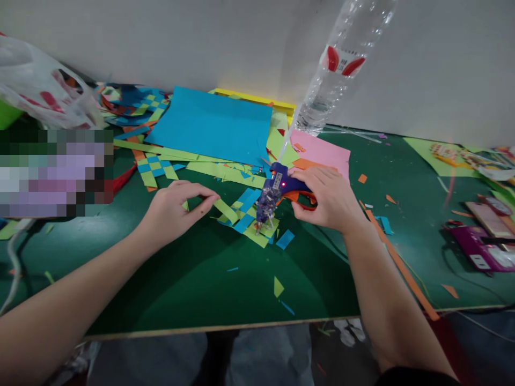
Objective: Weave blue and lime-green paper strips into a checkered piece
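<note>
My right hand (328, 198) grips a dark blue hot glue gun (276, 185) by its handle. A small red light glows on its side, and a white glue stick (288, 134) pokes out of the back. Its nozzle points down at a woven piece of green and blue paper strips (243, 212) on the table. Clumps of dried glue seem to cover the front of the gun. My left hand (181, 212) pinches the end of a light green paper strip (226, 210) that reaches into the weave. A loose blue scrap (285, 239) lies beside the piece.
Behind lie a blue sheet (213, 123), a pink sheet (338, 153) and another woven piece (155, 169). A water bottle (338, 64) leans by the wall. A plastic bag (44, 86) is at left, a purple package (478, 249) at right. Paper scraps dot the green table (169, 300).
</note>
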Demonstrator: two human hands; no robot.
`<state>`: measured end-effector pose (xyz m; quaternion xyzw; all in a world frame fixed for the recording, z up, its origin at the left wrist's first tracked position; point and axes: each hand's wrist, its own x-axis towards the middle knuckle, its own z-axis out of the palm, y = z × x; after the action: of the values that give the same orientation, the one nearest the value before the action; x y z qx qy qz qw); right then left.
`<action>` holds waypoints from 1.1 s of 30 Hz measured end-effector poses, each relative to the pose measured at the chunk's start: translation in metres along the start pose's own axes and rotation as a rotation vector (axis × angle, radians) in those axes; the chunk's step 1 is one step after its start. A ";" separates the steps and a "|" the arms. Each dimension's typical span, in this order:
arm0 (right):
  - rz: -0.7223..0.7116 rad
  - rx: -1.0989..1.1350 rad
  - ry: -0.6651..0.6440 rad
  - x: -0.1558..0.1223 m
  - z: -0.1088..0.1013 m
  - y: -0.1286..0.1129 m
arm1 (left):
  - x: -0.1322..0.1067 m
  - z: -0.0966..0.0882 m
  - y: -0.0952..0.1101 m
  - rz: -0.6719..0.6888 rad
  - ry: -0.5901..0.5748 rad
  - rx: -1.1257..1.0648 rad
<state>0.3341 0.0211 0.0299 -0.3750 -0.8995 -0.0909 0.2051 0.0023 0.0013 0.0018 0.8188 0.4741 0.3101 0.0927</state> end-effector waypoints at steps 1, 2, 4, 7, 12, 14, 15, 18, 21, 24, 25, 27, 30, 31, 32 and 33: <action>-0.004 0.000 0.001 0.000 0.000 0.000 | 0.000 0.000 0.000 -0.001 -0.002 0.005; -0.009 -0.002 0.006 0.000 0.000 0.000 | 0.000 0.000 0.000 -0.001 -0.003 0.007; -0.019 -0.008 0.015 0.000 0.000 0.000 | 0.000 -0.001 0.000 -0.003 -0.002 0.000; -0.020 -0.017 0.020 0.000 0.000 0.001 | 0.001 -0.001 0.001 -0.009 0.002 -0.015; 0.021 -0.059 0.025 0.000 0.000 0.004 | 0.000 0.000 0.001 0.006 0.007 -0.009; 0.065 -0.097 0.031 -0.001 -0.001 0.007 | 0.000 -0.001 0.001 0.021 0.013 -0.007; 0.098 -0.114 0.036 -0.001 -0.002 0.009 | 0.000 -0.001 0.001 0.026 0.015 -0.009; 0.220 -0.153 0.058 -0.003 -0.003 0.017 | -0.001 0.000 0.000 0.047 0.019 -0.035; 0.365 -0.195 0.110 -0.007 -0.003 0.031 | -0.001 0.002 -0.002 0.078 0.035 -0.053; 0.502 -0.240 0.144 -0.013 0.001 0.048 | -0.001 0.003 -0.003 0.089 0.034 -0.043; 0.551 -0.260 0.157 -0.015 0.003 0.053 | -0.001 0.003 -0.003 0.087 0.029 -0.040; 0.662 -0.293 0.170 -0.019 0.007 0.062 | -0.002 0.003 -0.003 0.083 0.023 -0.042; 0.871 -0.306 0.154 -0.022 0.013 0.070 | -0.002 0.002 -0.002 0.084 0.018 -0.048; 0.952 -0.299 0.138 -0.023 0.015 0.071 | -0.002 0.002 -0.001 0.086 0.017 -0.051; 1.031 -0.288 0.118 -0.024 0.016 0.072 | -0.002 0.002 -0.001 0.088 0.016 -0.055; 1.103 -0.274 0.093 -0.025 0.018 0.074 | -0.002 0.002 -0.001 0.090 0.017 -0.059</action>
<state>0.3971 0.0625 0.0037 -0.8080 -0.5404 -0.1026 0.2111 0.0024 0.0000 -0.0014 0.8336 0.4282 0.3346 0.0987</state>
